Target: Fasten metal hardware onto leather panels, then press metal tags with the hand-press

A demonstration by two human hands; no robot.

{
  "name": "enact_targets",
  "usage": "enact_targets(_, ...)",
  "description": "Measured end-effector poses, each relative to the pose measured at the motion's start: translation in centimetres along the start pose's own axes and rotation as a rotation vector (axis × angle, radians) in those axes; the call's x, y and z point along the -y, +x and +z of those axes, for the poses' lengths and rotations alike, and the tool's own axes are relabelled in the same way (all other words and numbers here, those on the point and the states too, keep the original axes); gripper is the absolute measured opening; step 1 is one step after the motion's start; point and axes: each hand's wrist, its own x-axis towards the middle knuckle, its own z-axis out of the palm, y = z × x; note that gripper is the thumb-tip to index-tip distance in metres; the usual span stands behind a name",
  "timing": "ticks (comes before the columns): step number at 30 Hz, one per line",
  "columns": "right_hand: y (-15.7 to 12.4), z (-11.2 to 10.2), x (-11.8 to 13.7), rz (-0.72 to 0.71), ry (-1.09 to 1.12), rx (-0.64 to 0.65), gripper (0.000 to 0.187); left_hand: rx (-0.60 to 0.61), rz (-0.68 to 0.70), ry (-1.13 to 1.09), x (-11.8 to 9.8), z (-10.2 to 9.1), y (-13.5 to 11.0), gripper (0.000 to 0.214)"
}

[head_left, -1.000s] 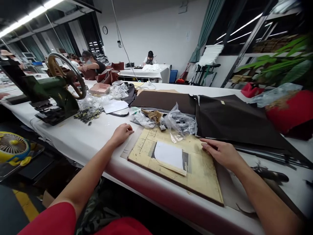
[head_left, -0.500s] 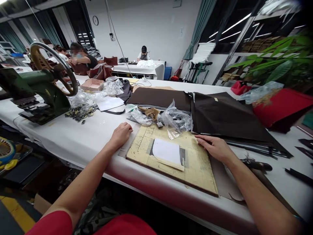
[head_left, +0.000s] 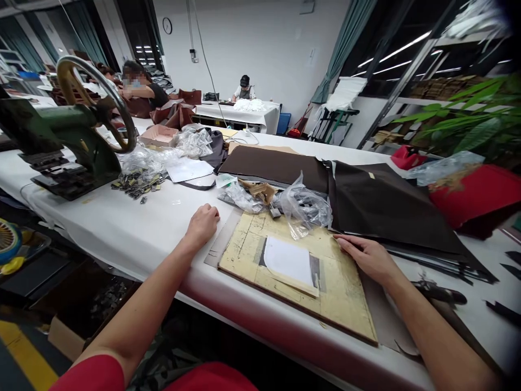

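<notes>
At the near edge of the white worktop, the left hand rests palm down and empty, its fingers loosely curled, just beside a grey card that pokes out from under a yellowed pattern board. The right hand also lies open and empty, its fingertips on the upper right part of the board, close to a dark leather sheet. A white paper template sits on the middle of the board, and a crumpled plastic bag touches its far edge. Off to the lower right lies a dark tool. Past the board, a brown leather sheet lies beside the dark one. At upper left stands a green press with a spoked handwheel, a heap of metal fittings and a pink box near it. Farther back, one co-worker sits at the upper left and another works at a far table. At the right edge are a red bundle and a leafy plant.
</notes>
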Motion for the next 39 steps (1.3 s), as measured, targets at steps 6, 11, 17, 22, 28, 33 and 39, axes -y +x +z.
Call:
enact_targets(6, 2.2, 1.8, 11.0, -0.328, -0.124, 0.021, 0.038, -0.007, -0.058, -0.01, 0.5, 0.6, 0.4, 0.013)
enact_targets(11, 5.6, 7.2, 18.4, -0.275, -0.537, 0.122, 0.042, -0.024, -0.055, -0.015, 1.3, 0.6, 0.2, 0.014)
enact_targets(17, 8.0, 7.7, 15.7, -0.036, -0.003, 0.034, 0.026, -0.063, 0.193, -0.196, -3.0, -0.5, -2.1, 0.009)
enact_targets(22, 8.1, 5.3, 13.0, 0.354, 0.913, 0.075, 0.019, 0.095, 0.516, -0.226, -9.3, -0.1, -3.0, 0.009)
enact_targets(28, 8.1, 5.4, 12.7, 0.445, 1.221, 0.108, 0.021, 0.203, 0.615, -0.144, -9.7, 0.3, 0.4, 0.013)
enact_targets(33, 8.0, 5.9, 12.8, 0.435, 1.146, 0.142, 0.022, 0.162, 0.564, -0.097, -6.5, 0.6, 6.7, 0.032)
enact_targets(39, 7.8, 6.6, 13.1, 0.367, 0.981, 0.103, 0.015, 0.168, 0.602, -0.243, -3.5, 2.9, 12.8, 0.043)
